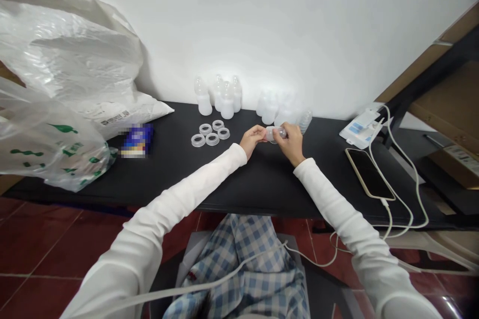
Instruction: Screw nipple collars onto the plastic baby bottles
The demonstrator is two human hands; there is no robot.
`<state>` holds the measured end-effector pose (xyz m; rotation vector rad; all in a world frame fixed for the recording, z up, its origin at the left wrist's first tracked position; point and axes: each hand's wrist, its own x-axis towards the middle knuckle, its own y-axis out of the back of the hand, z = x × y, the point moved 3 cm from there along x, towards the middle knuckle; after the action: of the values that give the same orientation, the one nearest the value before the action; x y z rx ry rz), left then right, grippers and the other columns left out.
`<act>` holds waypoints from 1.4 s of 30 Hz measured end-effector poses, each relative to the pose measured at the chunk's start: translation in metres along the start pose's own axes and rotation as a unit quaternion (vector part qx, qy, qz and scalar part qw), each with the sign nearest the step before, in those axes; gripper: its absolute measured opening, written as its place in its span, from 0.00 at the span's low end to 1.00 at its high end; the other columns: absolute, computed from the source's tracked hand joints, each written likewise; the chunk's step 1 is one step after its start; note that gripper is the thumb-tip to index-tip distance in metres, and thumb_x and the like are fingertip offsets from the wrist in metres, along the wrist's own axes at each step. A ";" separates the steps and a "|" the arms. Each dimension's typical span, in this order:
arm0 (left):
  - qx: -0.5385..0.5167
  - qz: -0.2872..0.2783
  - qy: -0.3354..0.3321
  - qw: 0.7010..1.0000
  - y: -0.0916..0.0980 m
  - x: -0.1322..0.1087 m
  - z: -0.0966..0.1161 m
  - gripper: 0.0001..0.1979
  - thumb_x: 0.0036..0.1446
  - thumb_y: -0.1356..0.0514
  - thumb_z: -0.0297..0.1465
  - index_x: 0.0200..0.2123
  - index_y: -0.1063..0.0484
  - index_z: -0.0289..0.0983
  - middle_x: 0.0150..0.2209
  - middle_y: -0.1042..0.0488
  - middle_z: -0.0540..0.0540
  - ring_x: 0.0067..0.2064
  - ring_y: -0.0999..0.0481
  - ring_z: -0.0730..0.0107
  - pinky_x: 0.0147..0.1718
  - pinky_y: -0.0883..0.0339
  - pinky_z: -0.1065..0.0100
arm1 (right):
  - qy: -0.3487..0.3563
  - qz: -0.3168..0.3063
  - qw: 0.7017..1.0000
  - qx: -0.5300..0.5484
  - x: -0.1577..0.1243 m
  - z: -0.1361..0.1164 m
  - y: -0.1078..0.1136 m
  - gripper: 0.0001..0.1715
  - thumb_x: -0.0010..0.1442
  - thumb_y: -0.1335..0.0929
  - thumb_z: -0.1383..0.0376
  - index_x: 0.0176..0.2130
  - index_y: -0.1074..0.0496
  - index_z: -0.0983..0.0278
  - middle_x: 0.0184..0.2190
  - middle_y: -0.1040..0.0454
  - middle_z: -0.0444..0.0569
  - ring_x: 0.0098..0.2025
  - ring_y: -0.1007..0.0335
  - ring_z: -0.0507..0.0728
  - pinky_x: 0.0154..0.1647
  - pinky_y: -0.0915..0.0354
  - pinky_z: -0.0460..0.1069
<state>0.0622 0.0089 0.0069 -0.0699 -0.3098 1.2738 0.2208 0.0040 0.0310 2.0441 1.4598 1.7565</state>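
My left hand (pixel 253 140) and my right hand (pixel 291 142) meet over the black table. Between them lies a small clear plastic bottle cap (pixel 275 133), tilted on its side. Fingers of my left hand pinch its left end, while my right hand wraps its right end with the thumb on top. Fingers hide part of it, so I cannot tell if another piece is inside. Just behind the hands stand several milky white baby bottles (pixel 269 109). A stack of clear caps (pixel 306 120) is beside them. To the left lie several translucent collar rings (pixel 212 139).
Several baby bottles with clear caps (pixel 226 102) stand near the wall. White plastic bags (pixel 67 60) and a blue packet (pixel 136 139) occupy the left. On the right are a phone (pixel 369 173) with a cable and a white box (pixel 361 128).
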 end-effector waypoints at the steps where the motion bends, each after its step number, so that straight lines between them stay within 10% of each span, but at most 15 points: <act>1: -0.007 0.007 0.008 1.000 0.001 0.000 0.001 0.15 0.56 0.37 0.40 0.28 0.38 0.38 0.28 0.31 0.52 0.34 0.28 0.73 0.41 0.30 0.65 | 0.007 -0.013 1.000 0.010 0.000 -0.002 0.000 0.23 0.66 0.36 0.47 0.28 0.39 0.59 0.22 0.37 0.42 0.27 0.40 0.54 0.38 0.41 0.52; 15: -0.071 0.077 0.081 0.991 0.016 0.011 0.017 0.11 0.48 0.44 0.17 0.19 0.39 0.35 0.19 0.38 0.54 0.22 0.38 0.79 0.26 0.41 0.75 | 0.199 -0.172 0.960 0.096 0.004 -0.010 0.000 0.20 0.71 0.38 0.59 0.60 0.33 0.59 0.55 0.25 0.58 0.57 0.28 0.63 0.57 0.28 0.60; 21: -0.079 0.084 0.124 0.986 0.021 0.012 0.012 0.16 0.55 0.42 0.20 0.19 0.41 0.36 0.18 0.41 0.55 0.21 0.38 0.80 0.24 0.41 0.76 | 0.266 -0.206 0.939 0.074 0.000 -0.017 0.002 0.23 0.69 0.44 0.72 0.52 0.27 0.56 0.61 0.27 0.51 0.68 0.37 0.61 0.64 0.32 0.64; 27: -0.011 0.063 -0.022 0.998 0.011 0.003 0.018 0.16 0.57 0.32 0.34 0.25 0.34 0.36 0.24 0.32 0.53 0.28 0.32 0.77 0.35 0.35 0.73 | 0.095 -0.102 0.988 0.072 0.000 -0.021 0.006 0.24 0.69 0.38 0.52 0.57 0.35 0.63 0.53 0.25 0.62 0.55 0.26 0.67 0.57 0.30 0.63; 33: 0.111 0.055 -0.127 0.984 0.004 -0.009 0.020 0.17 0.59 0.34 0.43 0.28 0.32 0.37 0.27 0.30 0.53 0.31 0.32 0.75 0.37 0.36 0.71 | -0.065 -0.110 0.990 0.052 -0.003 -0.015 0.001 0.27 0.68 0.40 0.42 0.40 0.32 0.61 0.30 0.24 0.49 0.30 0.28 0.58 0.35 0.32 0.52; 42: 0.023 0.117 0.017 0.993 0.017 0.009 0.010 0.17 0.59 0.38 0.31 0.22 0.42 0.38 0.18 0.41 0.56 0.21 0.41 0.78 0.21 0.45 0.75 | 0.211 -0.147 0.966 0.015 0.001 -0.013 -0.002 0.18 0.72 0.39 0.59 0.55 0.28 0.60 0.51 0.23 0.57 0.53 0.26 0.60 0.52 0.27 0.57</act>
<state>0.0462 0.0217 0.0145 -0.0894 -0.2475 1.5104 0.2092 -0.0006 0.0355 1.4155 1.7932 2.1251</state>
